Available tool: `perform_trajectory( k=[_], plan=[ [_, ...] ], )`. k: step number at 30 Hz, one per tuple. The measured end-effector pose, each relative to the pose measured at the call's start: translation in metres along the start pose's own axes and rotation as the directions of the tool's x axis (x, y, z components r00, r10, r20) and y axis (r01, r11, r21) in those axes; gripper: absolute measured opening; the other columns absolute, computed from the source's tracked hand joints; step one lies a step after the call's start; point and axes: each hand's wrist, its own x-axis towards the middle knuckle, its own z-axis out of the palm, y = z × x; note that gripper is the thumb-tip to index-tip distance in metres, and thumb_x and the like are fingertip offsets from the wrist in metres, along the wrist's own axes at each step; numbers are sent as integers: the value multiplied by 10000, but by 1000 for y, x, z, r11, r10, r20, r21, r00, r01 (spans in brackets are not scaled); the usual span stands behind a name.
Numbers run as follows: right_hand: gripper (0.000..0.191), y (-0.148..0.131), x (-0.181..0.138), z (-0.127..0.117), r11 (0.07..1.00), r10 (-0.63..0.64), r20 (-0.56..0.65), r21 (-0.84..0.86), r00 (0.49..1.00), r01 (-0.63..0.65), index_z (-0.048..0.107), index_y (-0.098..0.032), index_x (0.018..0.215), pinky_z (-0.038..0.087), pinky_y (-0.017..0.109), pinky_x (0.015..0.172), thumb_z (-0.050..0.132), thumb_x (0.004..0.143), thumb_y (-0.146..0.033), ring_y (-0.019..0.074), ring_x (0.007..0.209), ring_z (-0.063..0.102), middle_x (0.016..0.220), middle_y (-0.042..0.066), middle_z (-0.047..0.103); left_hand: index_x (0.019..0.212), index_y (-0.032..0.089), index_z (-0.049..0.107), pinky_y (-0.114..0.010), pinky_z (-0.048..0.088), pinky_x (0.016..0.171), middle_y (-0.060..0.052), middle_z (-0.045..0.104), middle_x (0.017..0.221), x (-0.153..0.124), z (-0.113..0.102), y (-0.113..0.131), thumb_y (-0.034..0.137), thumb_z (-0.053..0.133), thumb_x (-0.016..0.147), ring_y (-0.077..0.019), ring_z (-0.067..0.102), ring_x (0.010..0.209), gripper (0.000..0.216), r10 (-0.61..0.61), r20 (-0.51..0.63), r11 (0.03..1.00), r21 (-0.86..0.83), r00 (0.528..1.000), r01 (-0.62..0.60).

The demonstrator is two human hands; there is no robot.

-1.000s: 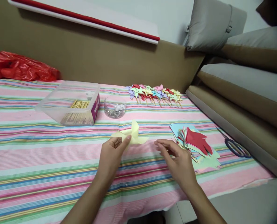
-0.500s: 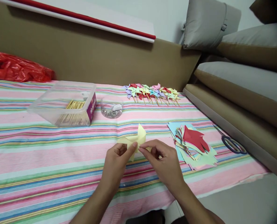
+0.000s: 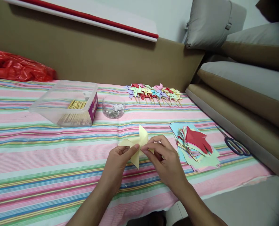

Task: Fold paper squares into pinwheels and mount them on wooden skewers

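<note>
A pale yellow paper pinwheel is held above the cloth, its pointed blades folded around the middle. My left hand is closed on it, thumb pressed near the centre. From the other side, my right hand has thumb and forefinger pinched together right by the pinwheel's centre; anything between those fingertips is too small to make out. Part of the right blade is hidden behind my right fingers.
Paper pinwheel cutouts lie stacked at right, beside scissors. A plastic box holds wooden sticks; next to it is a clear round tub of small metal pieces. Pinwheels on sticks lie farther back.
The pinwheel has turned a little, and its lower blade shows more fully. My right hand's fingers have shifted, the other fingers lifting while the thumb and forefinger stay pinched at the centre.
</note>
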Motion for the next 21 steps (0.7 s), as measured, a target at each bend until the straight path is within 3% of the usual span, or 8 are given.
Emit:
perform_trajectory(
  k=[7,21],
  plan=[
    [134,3,0,-4,1000,10,57,25,998,-12,718,-259,965,467,269,627,584,971,-255,115,715,532,1017,35,498,685,153,702,-258,414,618,-11,625,660,-4,4,8,467,791,731,-148,523,639,330,70,11,993,98,997,-71],
    [133,2,0,-4,996,62,42,60,997,-65,739,-281,982,390,262,550,608,958,-293,89,625,443,1021,23,455,840,165,784,-255,481,662,-47,746,792,-5,5,7,375,807,747,-178,626,729,230,151,47,986,59,987,-154]
  ],
)
